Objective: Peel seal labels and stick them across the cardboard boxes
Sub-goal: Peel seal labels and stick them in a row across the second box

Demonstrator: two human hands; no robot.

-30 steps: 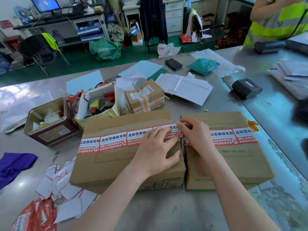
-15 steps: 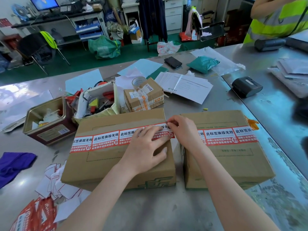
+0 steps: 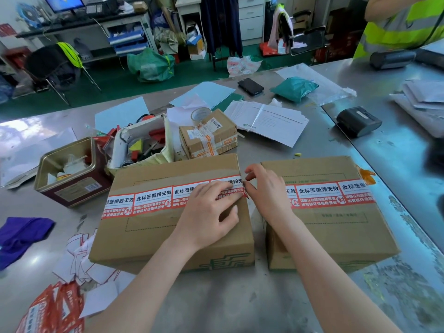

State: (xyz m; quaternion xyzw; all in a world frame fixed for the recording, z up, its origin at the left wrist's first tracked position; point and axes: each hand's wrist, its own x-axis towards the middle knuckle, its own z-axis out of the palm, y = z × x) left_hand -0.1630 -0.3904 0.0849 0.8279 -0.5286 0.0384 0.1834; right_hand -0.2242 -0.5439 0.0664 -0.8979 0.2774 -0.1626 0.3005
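Two cardboard boxes lie side by side on the steel table, with a gap between them. A strip of red-and-white seal labels (image 3: 153, 200) runs across the top of the left box (image 3: 144, 239). A second strip (image 3: 331, 193) crosses the right box (image 3: 336, 231). My left hand (image 3: 209, 212) lies flat on the right end of the left box's strip, fingers spread, pressing it down. My right hand (image 3: 266, 188) reaches over the gap. Its thumb and forefinger pinch the strip's end at the left box's right edge.
Behind the boxes stand an open tin (image 3: 69, 174), a white container of tools (image 3: 144, 145), a small taped box (image 3: 209, 135) and a stack of papers (image 3: 271, 123). Peeled backing papers (image 3: 91, 267) and label sheets (image 3: 48, 308) lie at lower left. A person in a yellow vest (image 3: 403, 25) stands at far right.
The left box has slid left under my left hand, opening a gap between the two boxes. My right hand moved from the right box's edge to the end of the left strip.
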